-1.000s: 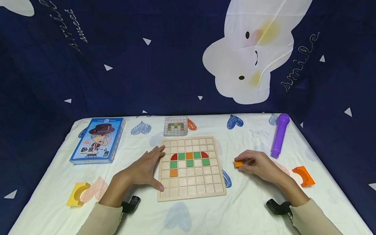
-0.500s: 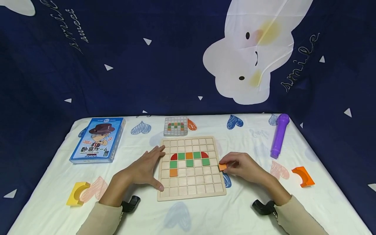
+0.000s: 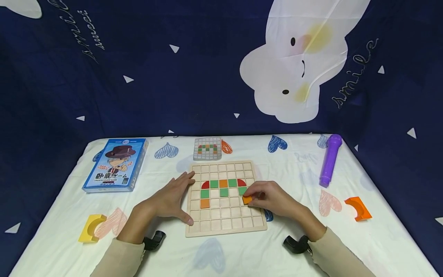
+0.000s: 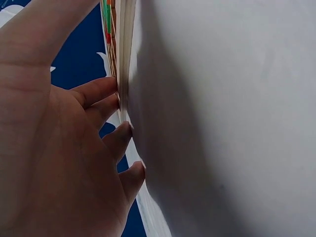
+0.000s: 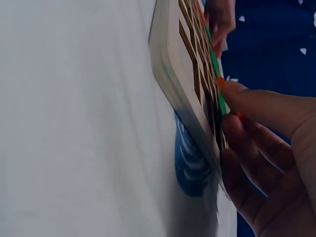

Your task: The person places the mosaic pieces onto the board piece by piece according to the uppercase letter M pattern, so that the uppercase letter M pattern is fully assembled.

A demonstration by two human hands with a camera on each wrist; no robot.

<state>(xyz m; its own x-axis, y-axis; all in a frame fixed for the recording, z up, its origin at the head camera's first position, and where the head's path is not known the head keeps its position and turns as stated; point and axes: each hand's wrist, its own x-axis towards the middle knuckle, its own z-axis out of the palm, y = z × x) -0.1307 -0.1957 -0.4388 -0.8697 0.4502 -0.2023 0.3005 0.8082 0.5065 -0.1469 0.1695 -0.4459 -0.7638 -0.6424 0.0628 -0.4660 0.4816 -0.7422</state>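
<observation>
A wooden grid board (image 3: pixel 225 227) lies mid-table with red, green and orange tiles (image 3: pixel 223 184) set in an arch. My right hand (image 3: pixel 268 200) pinches a small orange square tile (image 3: pixel 247 199) over the board's right side, just below a green tile (image 3: pixel 242 190). My left hand (image 3: pixel 171 200) lies flat on the cloth, its straight fingers (image 4: pixel 106 106) touching the board's left edge (image 4: pixel 124 59). In the right wrist view my fingers (image 5: pixel 256 106) sit against the board's edge (image 5: pixel 175 69).
A small pattern card (image 3: pixel 207 148) lies behind the board. A blue game box (image 3: pixel 115 164) sits at back left, a yellow curved block (image 3: pixel 90 229) at front left. A purple cylinder (image 3: pixel 329 159) and an orange curved block (image 3: pixel 358 207) are on the right.
My right hand has carried the orange tile leftward from the cloth onto the board's right side. The left hand has stayed where it was.
</observation>
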